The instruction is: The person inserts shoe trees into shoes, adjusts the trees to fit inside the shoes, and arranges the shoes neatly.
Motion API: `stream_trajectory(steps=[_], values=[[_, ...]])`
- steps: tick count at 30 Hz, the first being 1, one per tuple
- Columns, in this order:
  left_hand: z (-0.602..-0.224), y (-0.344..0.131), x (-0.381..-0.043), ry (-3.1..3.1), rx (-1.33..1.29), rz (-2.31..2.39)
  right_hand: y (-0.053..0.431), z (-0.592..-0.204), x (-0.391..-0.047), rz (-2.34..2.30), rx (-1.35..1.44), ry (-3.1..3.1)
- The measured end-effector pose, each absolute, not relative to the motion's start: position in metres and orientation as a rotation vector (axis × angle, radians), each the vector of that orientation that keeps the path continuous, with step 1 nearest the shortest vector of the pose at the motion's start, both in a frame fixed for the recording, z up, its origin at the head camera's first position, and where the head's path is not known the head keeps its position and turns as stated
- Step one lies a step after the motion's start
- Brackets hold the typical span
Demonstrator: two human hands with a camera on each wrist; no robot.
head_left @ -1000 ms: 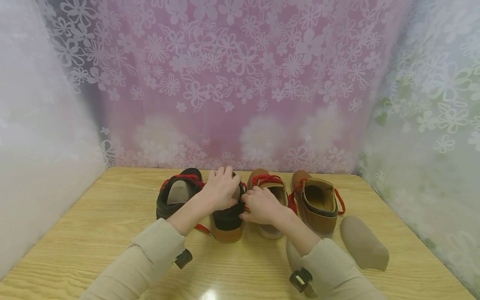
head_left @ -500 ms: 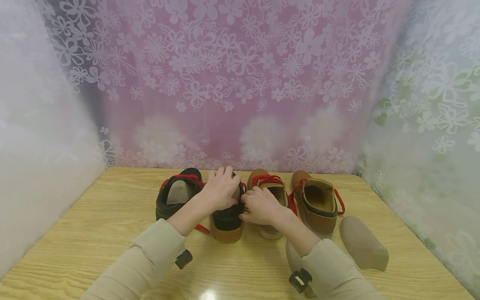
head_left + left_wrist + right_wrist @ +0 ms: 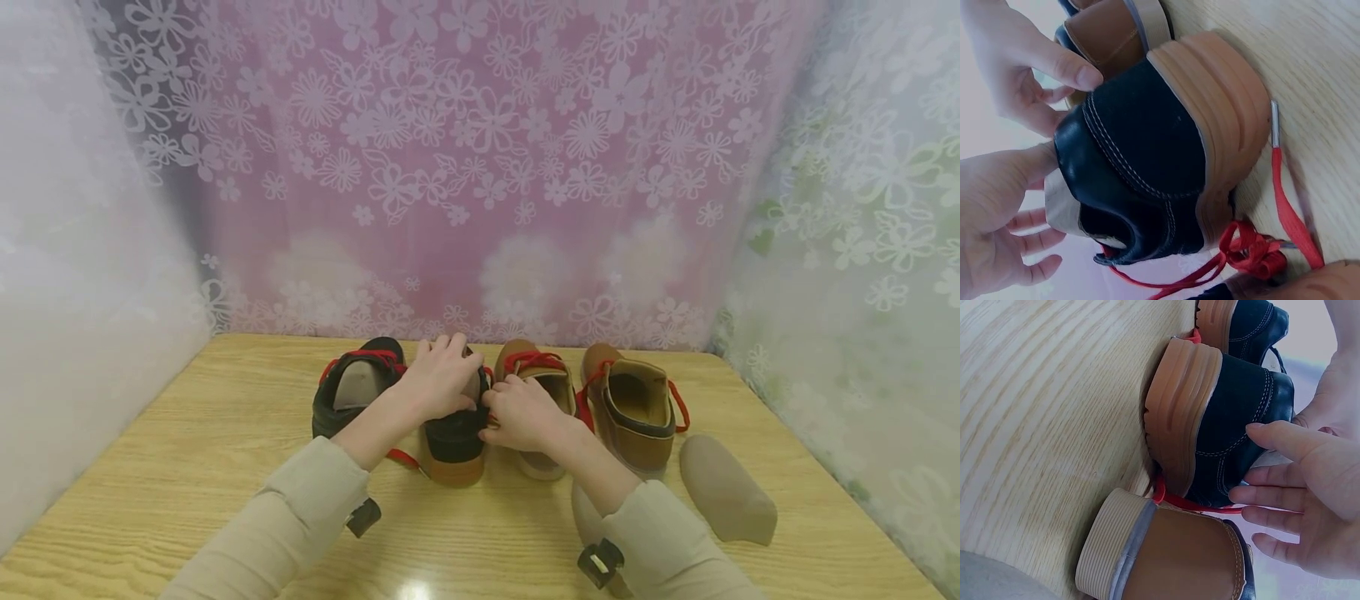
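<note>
While the left hand [image 3: 442, 382] spans the opening of a black shoe [image 3: 455, 450] on the wooden table [image 3: 450, 533], the right hand [image 3: 527, 412] sits between it and a brown shoe [image 3: 558, 387]. In the left wrist view, loosely spread left-hand fingers are beside a beige insert [image 3: 1062, 203]. The right wrist view shows right-hand fingers extended, thumb touching the shoe.

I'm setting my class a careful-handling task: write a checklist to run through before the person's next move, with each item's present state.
1. Handled black shoe upright: ok.
2. Right grip touching its heel: ok.
3. Left grip firm on the insert: cannot tell, contact partly hidden.
4. Insert pushed home: cannot tell, toe end hidden.
5. Red lace tucked away: not ok, end lies on the table.
6. Right brown shoe filled: not ok, no insert shows in its opening.
</note>
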State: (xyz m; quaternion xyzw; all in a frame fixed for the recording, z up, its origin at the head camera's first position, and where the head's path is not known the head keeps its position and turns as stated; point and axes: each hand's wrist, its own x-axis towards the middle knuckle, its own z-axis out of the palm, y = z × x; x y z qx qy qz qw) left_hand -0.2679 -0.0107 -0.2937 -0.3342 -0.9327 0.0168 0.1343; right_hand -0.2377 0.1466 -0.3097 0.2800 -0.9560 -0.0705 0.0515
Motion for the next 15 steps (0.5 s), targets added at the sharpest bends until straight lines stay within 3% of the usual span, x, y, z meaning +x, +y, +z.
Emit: stream_trajectory(steps=[15], values=[[-0.2912,-0.0179,-0.2675,-2.704,-1.064,0.074,0.1466,-0.3100,-0.2373,-0.199,0.838,-2.922]])
